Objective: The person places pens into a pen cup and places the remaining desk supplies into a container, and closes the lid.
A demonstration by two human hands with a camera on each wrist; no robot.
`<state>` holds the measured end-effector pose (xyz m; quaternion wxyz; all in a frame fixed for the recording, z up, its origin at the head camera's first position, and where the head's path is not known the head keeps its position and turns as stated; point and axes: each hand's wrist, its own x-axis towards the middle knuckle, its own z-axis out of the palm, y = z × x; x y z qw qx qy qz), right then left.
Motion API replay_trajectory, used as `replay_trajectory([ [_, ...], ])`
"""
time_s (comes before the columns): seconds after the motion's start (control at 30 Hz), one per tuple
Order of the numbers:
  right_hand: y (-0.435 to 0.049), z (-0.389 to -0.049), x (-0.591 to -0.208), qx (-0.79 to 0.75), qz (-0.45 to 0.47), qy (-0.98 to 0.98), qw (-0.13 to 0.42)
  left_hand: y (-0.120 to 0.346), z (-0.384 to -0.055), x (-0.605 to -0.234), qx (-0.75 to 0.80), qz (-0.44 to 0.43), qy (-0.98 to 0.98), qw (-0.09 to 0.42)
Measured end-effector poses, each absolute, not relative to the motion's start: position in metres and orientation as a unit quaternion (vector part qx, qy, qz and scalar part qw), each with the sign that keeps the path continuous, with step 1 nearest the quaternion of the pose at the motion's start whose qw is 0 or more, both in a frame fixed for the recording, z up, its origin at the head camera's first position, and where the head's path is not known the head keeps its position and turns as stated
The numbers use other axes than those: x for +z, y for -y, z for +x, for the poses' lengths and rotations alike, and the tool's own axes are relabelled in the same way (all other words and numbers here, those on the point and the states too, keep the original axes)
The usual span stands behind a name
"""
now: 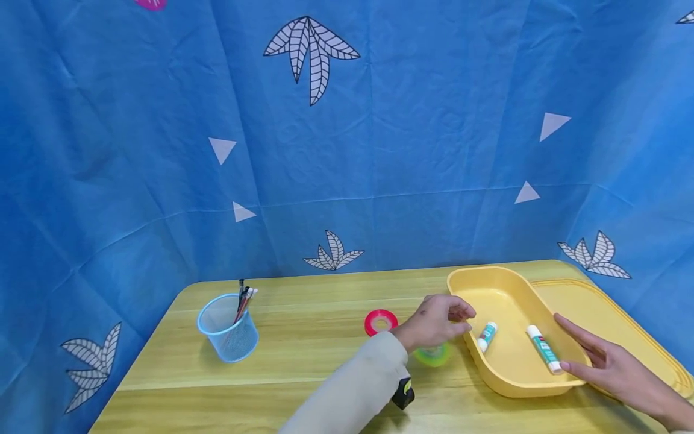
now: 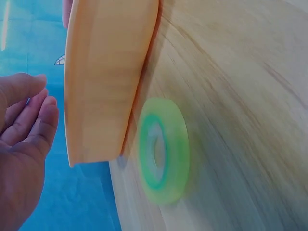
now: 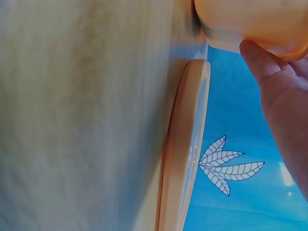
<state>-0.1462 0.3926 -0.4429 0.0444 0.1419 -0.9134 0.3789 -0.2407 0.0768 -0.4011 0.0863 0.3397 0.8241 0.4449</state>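
Observation:
Bare and loosely bent, the fingers of my left hand (image 1: pixel 436 322) hold nothing beside the left rim of a yellow plastic bin (image 1: pixel 504 383). Inside the bin lie two white-and-teal glue sticks, a left one (image 1: pixel 487 336) and a right one (image 1: pixel 544 348). My right hand (image 1: pixel 609 364) rests against the bin's near right corner, thumb and forefinger extended and spread along the rim. Beneath my left hand, a green roll of tape (image 2: pixel 163 151) lies on the table just outside the bin's wall, partly hidden in the head view. A red tape roll (image 1: pixel 381 322) lies to its left.
A yellow lid (image 1: pixel 575 301) lies flat at the right, partly under my right hand and beside the bin. At the left of the wooden table (image 1: pixel 303 337) stands a light blue mesh pen cup (image 1: pixel 230 337) with several pencils (image 1: pixel 245 301). Blue patterned cloth hangs behind.

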Motion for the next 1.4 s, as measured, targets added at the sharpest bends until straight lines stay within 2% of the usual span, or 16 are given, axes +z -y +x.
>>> replay_trajectory([
  [0.77,-0.392,-0.146,-0.446,0.369,0.131,0.919,0.044,-0.042,-0.246,-0.416,0.416,0.308,-0.848,0.117],
  [1.0,-0.392,-0.146,-0.445,0.367,0.14,0.918,0.051,-0.031,-0.246,-0.423,0.432,0.283,-0.844,0.144],
  [1.4,-0.399,-0.149,-0.447,0.365,0.137,0.92,0.033,-0.026,-0.244,-0.432,0.371,0.284,-0.869,0.162],
])
